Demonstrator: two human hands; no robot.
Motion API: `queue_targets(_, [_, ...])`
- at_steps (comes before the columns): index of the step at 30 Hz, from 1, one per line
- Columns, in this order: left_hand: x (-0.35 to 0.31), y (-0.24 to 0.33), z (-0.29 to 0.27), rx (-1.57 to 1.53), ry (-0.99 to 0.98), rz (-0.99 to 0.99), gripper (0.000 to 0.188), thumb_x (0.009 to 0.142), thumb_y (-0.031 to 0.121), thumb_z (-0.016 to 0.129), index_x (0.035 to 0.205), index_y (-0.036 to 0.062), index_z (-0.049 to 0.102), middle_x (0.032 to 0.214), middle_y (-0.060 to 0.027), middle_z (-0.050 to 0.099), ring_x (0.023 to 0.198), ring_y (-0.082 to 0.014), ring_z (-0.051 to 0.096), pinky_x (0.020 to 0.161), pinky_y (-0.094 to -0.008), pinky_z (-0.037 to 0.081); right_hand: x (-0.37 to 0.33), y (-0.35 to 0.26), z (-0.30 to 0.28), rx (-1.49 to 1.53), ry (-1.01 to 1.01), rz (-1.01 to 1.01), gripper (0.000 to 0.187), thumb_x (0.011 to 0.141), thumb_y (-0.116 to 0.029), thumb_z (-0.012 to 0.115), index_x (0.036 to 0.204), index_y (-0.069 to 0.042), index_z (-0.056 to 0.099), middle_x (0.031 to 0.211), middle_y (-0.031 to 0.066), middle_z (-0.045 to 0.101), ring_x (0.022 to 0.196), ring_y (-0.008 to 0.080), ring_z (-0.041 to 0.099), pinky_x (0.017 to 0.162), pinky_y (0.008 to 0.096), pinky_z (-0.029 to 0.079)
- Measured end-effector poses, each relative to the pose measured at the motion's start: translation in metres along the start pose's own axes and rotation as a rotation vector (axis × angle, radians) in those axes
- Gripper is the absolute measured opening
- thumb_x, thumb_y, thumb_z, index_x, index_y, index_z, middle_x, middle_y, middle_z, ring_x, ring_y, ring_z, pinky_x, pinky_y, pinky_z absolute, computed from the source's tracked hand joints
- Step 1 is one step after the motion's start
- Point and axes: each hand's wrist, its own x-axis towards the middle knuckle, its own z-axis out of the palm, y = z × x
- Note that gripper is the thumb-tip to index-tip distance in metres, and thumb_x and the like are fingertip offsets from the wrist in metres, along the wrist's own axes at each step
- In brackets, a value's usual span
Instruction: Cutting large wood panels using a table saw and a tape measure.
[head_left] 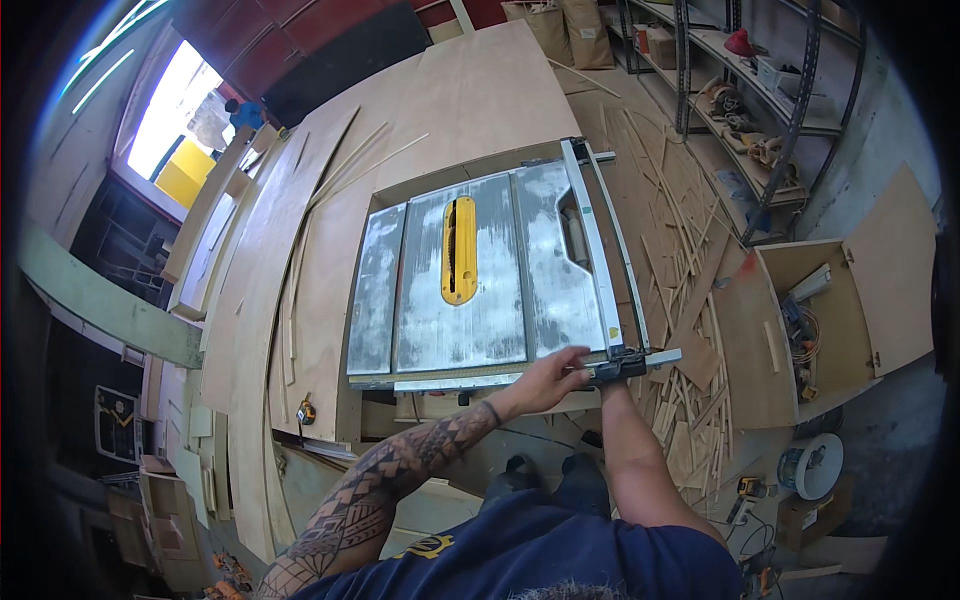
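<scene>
Left hand [556, 378] reaches in from the near side with its fingers loosely bent and spread apart, holding nothing that shows; whether its fingertips touch the rail or the fence's black end block [622, 366] I cannot tell. Right hand [613, 390] is mostly hidden under that block, only its wrist end showing, so whether it grips anything there cannot be told.

With the yellow insert [459, 250] as landmark, the long pale fence [592, 250] runs to its right, front to back, and the black block lies near and right of it. The front rail [450, 377], with a measuring strip, crosses on its near side. The insert sits in the grey metal saw top [490, 335], a dark blade [452, 250] seemingly in its slot.

Handling the fence well, I judge, calls for moving it from the block end with 2 hands, smoothly, so it stays square and does not rack. Reading the strip from straight above would avoid a slanted view. Left fingers belong clear of any pinch point between block and rail, and both forearms well short of the insert. Loose offcuts [690, 370] right of the insert deserve careful footing.
</scene>
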Motion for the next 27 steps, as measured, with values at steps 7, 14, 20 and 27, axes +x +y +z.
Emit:
queue_targets(7, [0.159, -0.023, 0.011, 0.222, 0.44, -0.155, 0.099, 0.083, 0.047, 0.083, 0.145, -0.0147, 0.036, 0.13, -0.0386, 0.053, 0.12, -0.0503, 0.059, 0.106, -0.0512, 0.05, -0.048, -0.035, 0.051, -0.224, 0.461, 0.177, 0.042, 0.106, -0.046, 0.052, 0.131, -0.013, 0.061, 0.117, 0.0084, 0.067, 0.109, 0.0237, 0.065, 0.092, 0.0415, 0.054])
queue_targets(14, [0.188, -0.031, -0.01, 0.211, 0.398, -0.305, 0.088, 0.081, 0.035, 0.08, 0.14, -0.0129, 0.037, 0.135, -0.0429, 0.046, 0.12, -0.0566, 0.058, 0.105, -0.0526, 0.052, -0.107, -0.038, 0.122, -0.371, 0.749, -0.074, 0.023, 0.105, -0.028, 0.059, 0.111, -0.006, 0.064, 0.094, 0.0073, 0.071, 0.086, 0.0203, 0.071, 0.078, 0.0353, 0.058])
queue_targets(20, [0.184, -0.025, -0.004, 0.233, 0.348, -0.26, 0.089, 0.085, 0.038, 0.076, 0.14, -0.0177, 0.034, 0.135, -0.0434, 0.045, 0.12, -0.0575, 0.058, 0.105, -0.0532, 0.052, -0.112, -0.021, 0.162, -0.756, 0.68, 0.158, 0.022, 0.103, -0.022, 0.068, 0.106, 0.0, 0.063, 0.092, 0.0105, 0.073, 0.074, 0.0157, 0.071, 0.066, 0.0295, 0.057])
queue_targets(27, [0.182, -0.03, 0.003, 0.177, 0.383, -0.261, 0.089, 0.084, 0.035, 0.078, 0.141, -0.0161, 0.032, 0.132, -0.0414, 0.045, 0.118, -0.058, 0.057, 0.104, -0.0564, 0.051, -0.126, -0.022, 0.183, -1.52, 0.481, 0.185, 0.026, 0.109, -0.025, 0.053, 0.094, -0.004, 0.055, 0.067, 0.0077, 0.069, 0.057, 0.0205, 0.068, 0.057, 0.0369, 0.054])
